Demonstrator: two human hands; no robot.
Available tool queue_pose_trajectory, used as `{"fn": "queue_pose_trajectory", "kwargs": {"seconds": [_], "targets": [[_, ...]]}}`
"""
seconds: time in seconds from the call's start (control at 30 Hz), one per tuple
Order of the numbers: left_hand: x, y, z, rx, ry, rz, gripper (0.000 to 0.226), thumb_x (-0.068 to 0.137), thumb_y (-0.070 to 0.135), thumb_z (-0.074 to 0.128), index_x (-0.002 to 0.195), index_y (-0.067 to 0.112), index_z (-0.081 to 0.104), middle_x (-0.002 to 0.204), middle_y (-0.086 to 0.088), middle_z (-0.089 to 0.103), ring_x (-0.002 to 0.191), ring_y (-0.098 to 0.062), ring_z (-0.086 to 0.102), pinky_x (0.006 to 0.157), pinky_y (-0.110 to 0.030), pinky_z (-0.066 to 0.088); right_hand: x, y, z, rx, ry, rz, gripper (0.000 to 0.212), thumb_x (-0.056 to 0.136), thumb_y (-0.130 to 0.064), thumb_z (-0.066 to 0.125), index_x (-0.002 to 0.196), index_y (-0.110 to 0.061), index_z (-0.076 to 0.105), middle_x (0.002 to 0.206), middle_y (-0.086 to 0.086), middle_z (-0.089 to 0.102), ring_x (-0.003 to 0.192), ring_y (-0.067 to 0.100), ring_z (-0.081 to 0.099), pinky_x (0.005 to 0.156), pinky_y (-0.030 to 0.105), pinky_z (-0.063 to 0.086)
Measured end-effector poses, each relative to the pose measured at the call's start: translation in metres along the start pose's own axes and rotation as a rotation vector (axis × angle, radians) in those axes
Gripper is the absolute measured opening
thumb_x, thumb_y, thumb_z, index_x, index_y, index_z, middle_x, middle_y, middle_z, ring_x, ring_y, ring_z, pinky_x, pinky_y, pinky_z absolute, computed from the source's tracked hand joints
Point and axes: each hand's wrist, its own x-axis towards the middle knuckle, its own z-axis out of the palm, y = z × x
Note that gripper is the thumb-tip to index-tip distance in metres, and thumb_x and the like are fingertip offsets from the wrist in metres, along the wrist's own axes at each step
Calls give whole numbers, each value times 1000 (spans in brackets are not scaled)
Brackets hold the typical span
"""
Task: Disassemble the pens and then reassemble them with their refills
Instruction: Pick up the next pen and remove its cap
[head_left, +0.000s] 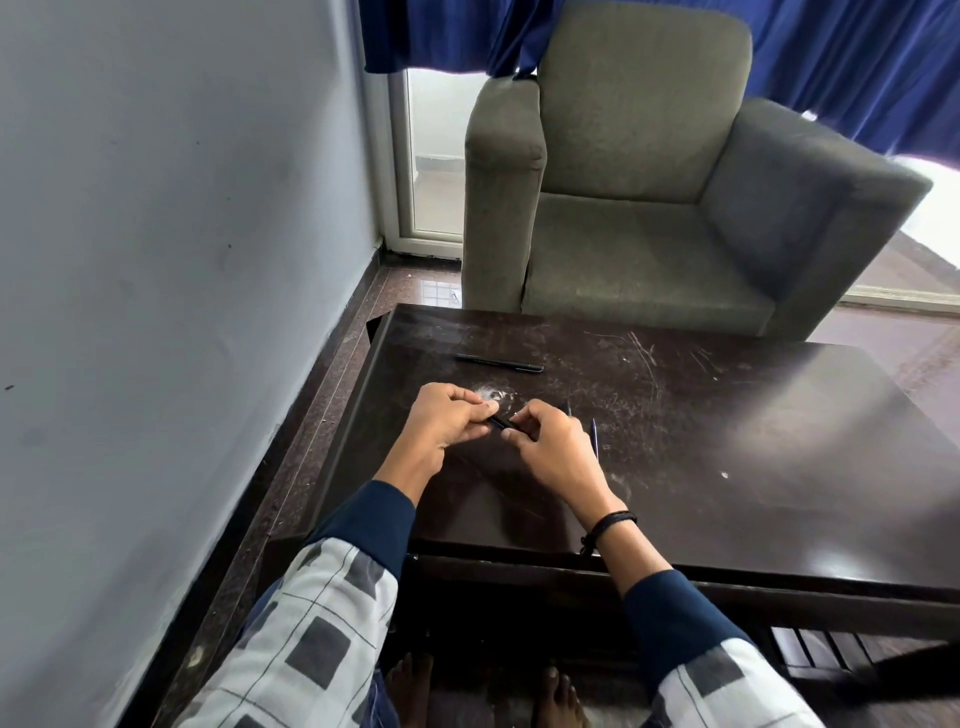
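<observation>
Your bare feet (410, 686) stand on the floor under the near edge of the desk (727, 467), and both checked, blue-cuffed sleeves reach in over that edge. A black wrist cord (610, 522) sits on your right arm just above the desk's near side.

Above the left half of the desk your hands meet. Your left hand (447, 421) has its grip narrow, thumb and curled fingers pinching one end of a short black pen part (503, 422). Your right hand (550, 441) has its grip closed on the other end, so the part spans the small gap between them (whether it is a barrel or a cap is too small to tell). It is held clear of the desk surface.

Just beside your right hand, on the desk top, lies a thin blue refill (595, 437), pointing toward the desk's far edge. A dark sliver shows next to it, mostly hidden by your fingers.

Farther in, near the desk's far-left corner, a whole pen (500, 363) lies flat, roughly parallel to the far edge and well apart from your hands.

Beyond the desk's far edge stands a grey armchair (649, 208), with a blue curtain (857, 62) behind it.
</observation>
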Motion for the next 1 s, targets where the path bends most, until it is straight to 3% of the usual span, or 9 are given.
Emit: {"fn": "queue_pose_trajectory", "kwargs": {"seconds": [0.1, 0.23, 0.37, 0.5, 0.7, 0.9, 1.0], "targets": [[-4, 3, 2, -105, -45, -61, 17, 84, 0, 78, 98, -1, 68, 87, -14, 74, 74, -18, 75, 61, -23, 60, 1, 1, 2, -6, 18, -26, 17, 89, -31, 74, 85, -33, 57, 74, -15, 64, 71, 8, 61, 66, 28, 43], [-7, 5, 2, -165, -86, -109, 9, 88, 0, 74, 96, -4, 73, 85, -13, 74, 71, -17, 76, 62, -23, 59, 2, 4, 1, -27, 10, -73, 16, 91, -31, 72, 87, -34, 57, 74, -18, 62, 71, 5, 60, 66, 29, 44], [-9, 6, 4, -166, -78, -116, 15, 90, -4, 71, 103, -10, 70, 93, -17, 71, 80, -21, 74, 63, -24, 61, 1, 3, 1, -65, 7, -112, 9, 94, -31, 69, 96, -27, 62, 86, -10, 66, 82, 18, 64, 70, 31, 44], [-11, 7, 6, -183, -44, -106, 17, 90, -6, 69, 106, -13, 69, 98, -21, 69, 84, -25, 73, 64, -25, 63, -1, 0, 1, -154, 3, -156, 14, 100, -32, 60, 102, -19, 66, 97, 4, 73, 90, 27, 67, 71, 34, 44], [-13, 7, 8, -205, -16, -78, 16, 89, -8, 69, 104, -14, 69, 97, -21, 68, 80, -26, 71, 65, -25, 63, -7, -7, 2, -320, 21, -163, 25, 104, -38, 46, 93, -17, 54, 90, 12, 71, 79, 41, 66, 62, 41, 48], [-13, 8, 6, -204, -6, -79, 6, 87, -9, 71, 93, -11, 71, 92, -19, 69, 75, -23, 72, 64, -25, 63, -10, -13, 4, -347, 47, -154, 27, 103, -41, 43, 85, -20, 45, 85, 12, 70, 73, 41, 65, 59, 39, 45], [-11, 8, 3, -203, 1, -82, 11, 86, -9, 72, 97, -13, 70, 90, -18, 69, 74, -22, 72, 60, -23, 62, -11, -13, 3, -356, 61, -121, 34, 102, -48, 43, 84, -20, 51, 83, 10, 70, 74, 39, 67, 58, 37, 43]]}}
